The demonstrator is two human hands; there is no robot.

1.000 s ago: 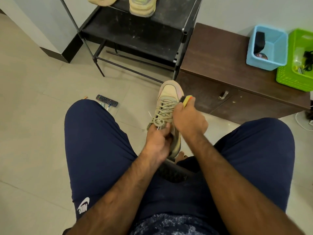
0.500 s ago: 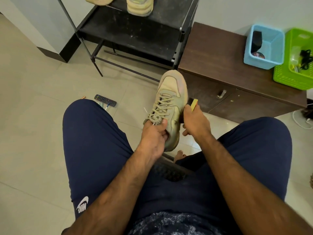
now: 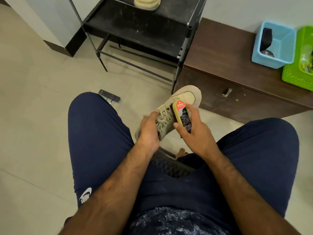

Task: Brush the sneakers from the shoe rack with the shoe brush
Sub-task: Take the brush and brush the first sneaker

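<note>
The left hand (image 3: 149,131) grips the beige sneaker (image 3: 179,106) at its heel end, holding it above the floor between the knees, toe towards the dark cabinet (image 3: 220,53). The right hand (image 3: 194,131) curls round the yellow-edged shoe brush (image 3: 182,114), laid against the laces; another sneaker (image 3: 147,3) sits on the black shoe rack (image 3: 144,31)

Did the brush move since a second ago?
Yes. The shoe brush came away from the cabinet handle, toward the person, and now rests on top of the sneaker, label up.

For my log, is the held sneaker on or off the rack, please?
Off: the left hand holds the sneaker in mid-air, clear of the shoe rack.
</note>
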